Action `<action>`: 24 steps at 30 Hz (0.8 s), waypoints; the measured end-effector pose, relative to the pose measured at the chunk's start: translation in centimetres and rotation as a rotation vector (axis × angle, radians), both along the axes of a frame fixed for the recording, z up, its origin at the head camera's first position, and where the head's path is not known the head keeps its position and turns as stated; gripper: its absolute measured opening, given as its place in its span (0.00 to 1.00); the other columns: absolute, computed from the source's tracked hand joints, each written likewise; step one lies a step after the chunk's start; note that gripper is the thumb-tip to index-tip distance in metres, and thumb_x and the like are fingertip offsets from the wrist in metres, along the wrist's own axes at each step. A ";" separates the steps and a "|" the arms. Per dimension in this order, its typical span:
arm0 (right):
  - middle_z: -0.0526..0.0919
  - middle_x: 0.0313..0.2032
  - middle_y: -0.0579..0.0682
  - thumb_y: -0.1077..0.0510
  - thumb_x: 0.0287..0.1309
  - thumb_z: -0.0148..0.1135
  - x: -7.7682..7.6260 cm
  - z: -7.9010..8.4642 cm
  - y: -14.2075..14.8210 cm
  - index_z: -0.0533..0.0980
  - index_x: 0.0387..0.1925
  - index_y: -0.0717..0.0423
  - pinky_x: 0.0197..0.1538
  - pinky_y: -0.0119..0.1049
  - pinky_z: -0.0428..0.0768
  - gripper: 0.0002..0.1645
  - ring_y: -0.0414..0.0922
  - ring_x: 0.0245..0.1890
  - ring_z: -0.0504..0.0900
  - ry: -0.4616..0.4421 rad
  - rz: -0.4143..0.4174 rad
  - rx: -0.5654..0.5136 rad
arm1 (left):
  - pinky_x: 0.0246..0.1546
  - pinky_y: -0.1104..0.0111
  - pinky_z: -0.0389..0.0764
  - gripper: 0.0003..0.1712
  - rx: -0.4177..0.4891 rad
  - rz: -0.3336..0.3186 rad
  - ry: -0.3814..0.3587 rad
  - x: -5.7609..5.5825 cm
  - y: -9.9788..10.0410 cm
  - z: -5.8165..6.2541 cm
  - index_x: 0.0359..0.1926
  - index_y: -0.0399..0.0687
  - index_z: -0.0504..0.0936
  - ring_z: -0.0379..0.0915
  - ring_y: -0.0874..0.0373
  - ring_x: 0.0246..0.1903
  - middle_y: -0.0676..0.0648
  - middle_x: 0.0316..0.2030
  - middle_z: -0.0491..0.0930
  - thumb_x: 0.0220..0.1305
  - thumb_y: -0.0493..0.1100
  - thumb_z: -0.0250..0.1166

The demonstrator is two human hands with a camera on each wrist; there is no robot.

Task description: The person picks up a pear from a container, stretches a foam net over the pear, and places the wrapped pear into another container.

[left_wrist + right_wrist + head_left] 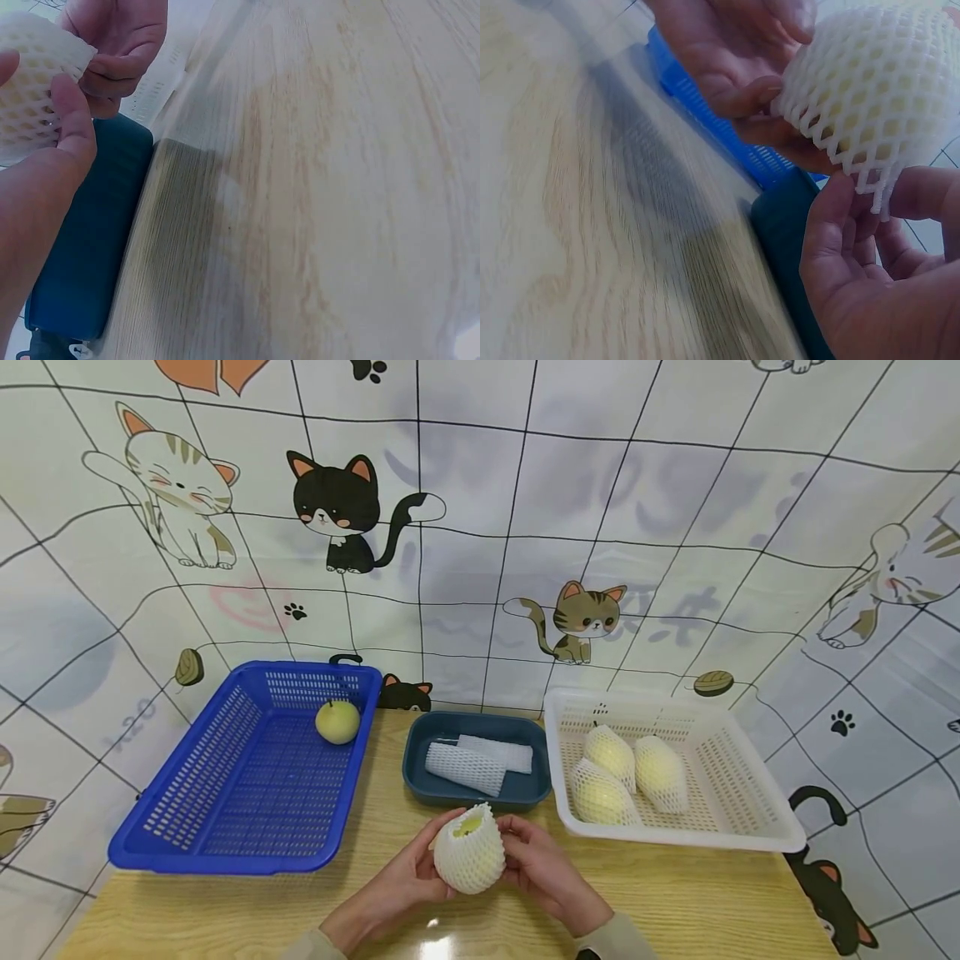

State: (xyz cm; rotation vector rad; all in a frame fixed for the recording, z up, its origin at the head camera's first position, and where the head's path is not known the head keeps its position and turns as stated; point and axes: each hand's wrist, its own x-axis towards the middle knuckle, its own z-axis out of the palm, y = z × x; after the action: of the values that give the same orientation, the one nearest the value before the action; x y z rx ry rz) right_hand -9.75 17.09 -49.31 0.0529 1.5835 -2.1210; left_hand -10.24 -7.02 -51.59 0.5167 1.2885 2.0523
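Note:
A pear in a white foam net sleeve is held over the front of the table, between both hands. My left hand grips it from the left, fingers and thumb curled round the netting. My right hand is at its right side; in the right wrist view, thumb and fingers pinch the loose edge of the foam net. Through the net's opening in the head view a bit of yellow-green skin shows. Just behind the hands stands a dark teal tray holding foam net sleeves.
At the left is a blue basket with one bare pear in its back right corner. A white basket on the right holds several net-wrapped pears. A cat-patterned sheet hangs behind the wooden table.

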 end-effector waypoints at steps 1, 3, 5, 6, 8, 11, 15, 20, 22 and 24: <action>0.83 0.44 0.49 0.60 0.75 0.55 0.0 0.0 0.0 0.73 0.54 0.61 0.40 0.32 0.84 0.11 0.39 0.36 0.84 0.012 0.001 0.006 | 0.57 0.60 0.78 0.57 0.000 -0.003 0.004 0.0 0.0 0.0 0.82 0.49 0.48 0.71 0.47 0.61 0.38 0.74 0.56 0.57 0.23 0.64; 0.83 0.43 0.48 0.62 0.74 0.55 0.0 0.0 -0.1 0.73 0.52 0.60 0.38 0.32 0.83 0.10 0.39 0.35 0.83 0.031 -0.001 0.025 | 0.57 0.59 0.79 0.56 0.001 -0.011 0.008 0.0 0.0 0.0 0.82 0.46 0.47 0.71 0.48 0.61 0.37 0.74 0.57 0.58 0.23 0.64; 0.82 0.42 0.47 0.63 0.73 0.55 0.0 0.0 -0.2 0.74 0.52 0.61 0.36 0.31 0.82 0.10 0.38 0.33 0.82 0.052 -0.010 0.060 | 0.57 0.59 0.79 0.55 -0.003 -0.016 0.007 0.0 0.0 0.0 0.82 0.44 0.48 0.71 0.48 0.61 0.36 0.73 0.58 0.59 0.23 0.64; 0.82 0.41 0.47 0.63 0.73 0.56 0.0 0.1 -0.3 0.75 0.52 0.62 0.35 0.30 0.82 0.10 0.38 0.32 0.81 0.065 -0.015 0.087 | 0.57 0.58 0.79 0.54 -0.007 -0.016 0.004 0.0 0.0 0.0 0.82 0.44 0.48 0.71 0.48 0.61 0.36 0.73 0.59 0.60 0.24 0.64; 0.81 0.40 0.46 0.63 0.72 0.56 0.0 0.1 -0.4 0.75 0.53 0.64 0.33 0.30 0.81 0.12 0.37 0.31 0.80 0.086 -0.029 0.144 | 0.57 0.58 0.79 0.53 -0.014 -0.013 -0.001 0.0 -0.1 0.1 0.82 0.44 0.49 0.72 0.48 0.61 0.35 0.72 0.61 0.60 0.24 0.64; 0.81 0.38 0.45 0.61 0.73 0.56 0.0 0.2 -0.4 0.75 0.53 0.69 0.34 0.31 0.80 0.15 0.38 0.30 0.78 0.116 -0.043 0.225 | 0.58 0.60 0.79 0.53 -0.022 -0.001 0.007 0.0 -0.1 0.1 0.81 0.43 0.51 0.71 0.49 0.61 0.36 0.72 0.62 0.59 0.24 0.65; 0.82 0.39 0.46 0.60 0.74 0.53 0.1 0.4 -0.3 0.76 0.55 0.70 0.39 0.35 0.82 0.18 0.40 0.34 0.79 0.136 -0.043 0.273 | 0.60 0.64 0.77 0.52 -0.025 0.035 0.038 0.0 0.0 0.1 0.80 0.36 0.50 0.69 0.53 0.63 0.37 0.72 0.63 0.59 0.24 0.65; 0.80 0.57 0.54 0.56 0.78 0.51 0.6 0.9 0.4 0.71 0.67 0.67 0.51 0.40 0.82 0.25 0.44 0.51 0.80 0.220 0.002 0.260 | 0.60 0.65 0.77 0.53 -0.060 0.087 0.031 0.2 0.0 0.3 0.80 0.31 0.47 0.72 0.54 0.61 0.36 0.71 0.66 0.58 0.24 0.64; 0.74 0.65 0.59 0.57 0.78 0.51 0.7 1.1 0.8 0.67 0.72 0.64 0.56 0.41 0.81 0.27 0.48 0.60 0.77 0.274 0.045 0.240 | 0.59 0.65 0.77 0.53 -0.081 0.103 0.027 0.2 0.0 0.3 0.80 0.30 0.47 0.72 0.54 0.60 0.35 0.70 0.67 0.57 0.25 0.64; 0.67 0.71 0.60 0.57 0.78 0.51 0.8 1.3 1.2 0.63 0.76 0.59 0.59 0.41 0.79 0.30 0.52 0.66 0.72 0.323 0.093 0.229 | 0.58 0.66 0.78 0.53 -0.104 0.121 0.020 0.1 0.0 0.4 0.79 0.29 0.48 0.73 0.54 0.60 0.34 0.69 0.68 0.57 0.25 0.64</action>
State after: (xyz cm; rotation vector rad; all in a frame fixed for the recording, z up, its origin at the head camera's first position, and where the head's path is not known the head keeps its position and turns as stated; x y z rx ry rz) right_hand -8.91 18.33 -48.02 -0.2951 1.9676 -1.9401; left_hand -10.12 -7.04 -51.20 0.4229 1.4616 2.0686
